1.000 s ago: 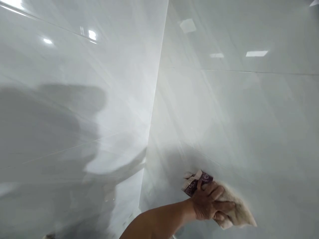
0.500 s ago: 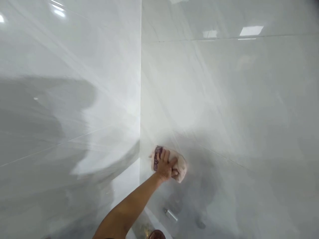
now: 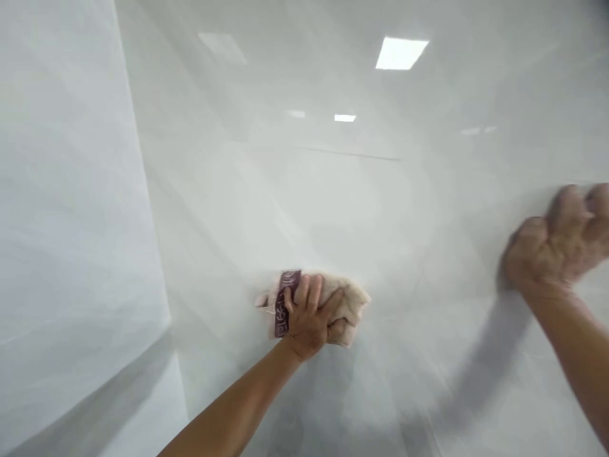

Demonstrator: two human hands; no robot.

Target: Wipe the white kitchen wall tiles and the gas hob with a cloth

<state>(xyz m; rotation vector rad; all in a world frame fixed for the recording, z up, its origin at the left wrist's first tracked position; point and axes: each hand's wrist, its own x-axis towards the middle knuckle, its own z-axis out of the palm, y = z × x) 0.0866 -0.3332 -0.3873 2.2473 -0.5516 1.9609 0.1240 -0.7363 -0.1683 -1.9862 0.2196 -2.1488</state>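
Observation:
My left hand (image 3: 307,324) presses a folded cream cloth (image 3: 351,303) with a dark purple patterned band against the glossy wall. Its fingers are bent into the fabric, and a corner of the cloth sticks out on the left. At the right edge of the view my right hand (image 3: 554,251) rests on or close to the same wall, slightly blurred, with the thumb and fingers apart and nothing seen in it. Its fingertips are partly cut off by the frame.
The pale marbled wall (image 3: 328,209) fills most of the view, with ceiling light reflections (image 3: 402,53) near its top. A second wall (image 3: 76,190) meets it at a corner on the left. A thin dark joint line (image 3: 349,153) crosses the main wall.
The view has turned right, so the corner now lies farther left. The cloth under my left hand has moved right along the wall, away from the corner. My right hand has come into view.

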